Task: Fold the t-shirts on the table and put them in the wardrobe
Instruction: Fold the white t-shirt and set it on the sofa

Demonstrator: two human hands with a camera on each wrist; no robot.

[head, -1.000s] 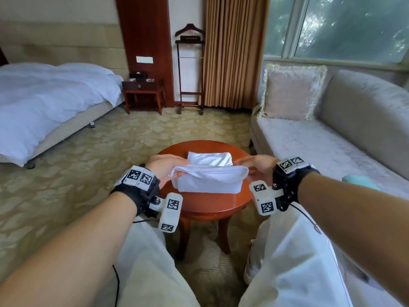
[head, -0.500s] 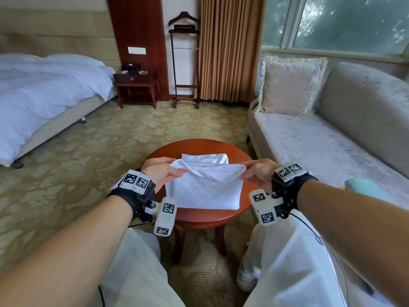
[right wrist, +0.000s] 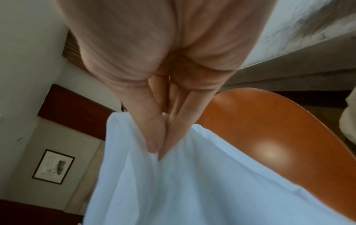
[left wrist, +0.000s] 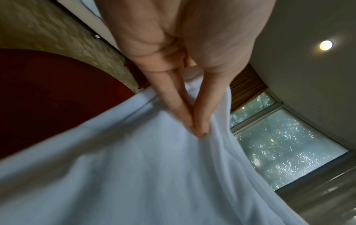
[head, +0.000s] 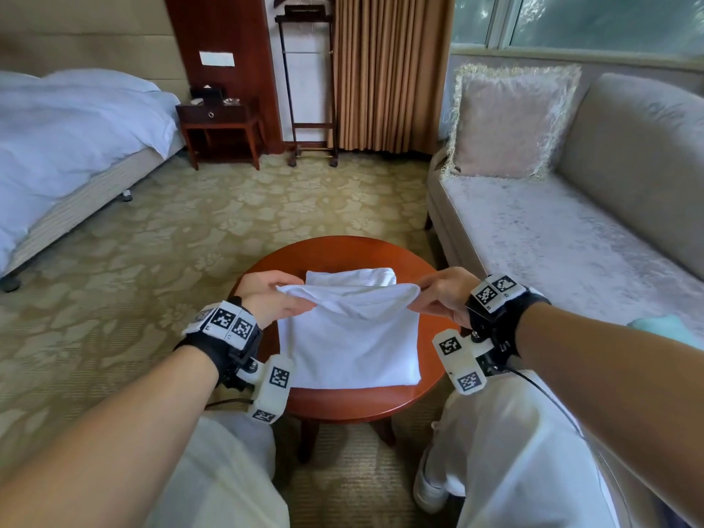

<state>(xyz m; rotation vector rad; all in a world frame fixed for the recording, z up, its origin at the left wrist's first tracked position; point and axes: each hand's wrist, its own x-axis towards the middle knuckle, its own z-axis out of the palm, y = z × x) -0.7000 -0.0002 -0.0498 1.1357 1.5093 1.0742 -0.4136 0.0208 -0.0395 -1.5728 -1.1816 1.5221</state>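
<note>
Left hand (head: 272, 299) and right hand (head: 442, 295) each pinch white t-shirt (head: 354, 344) edge, raised above round table (head: 350, 403).

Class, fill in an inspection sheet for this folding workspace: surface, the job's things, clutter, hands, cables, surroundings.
Surface: round wooden table, glossy.
Job's things: white t-shirt on the table, its far edge lifted; a second white folded piece behind it.
Clutter: nothing seen.
Hands: left hand and right hand each pinch a corner of the lifted edge.
Cables: black cable from the right wrist camera.
Surroundings: sofa, bed, patterned carpet.
</note>
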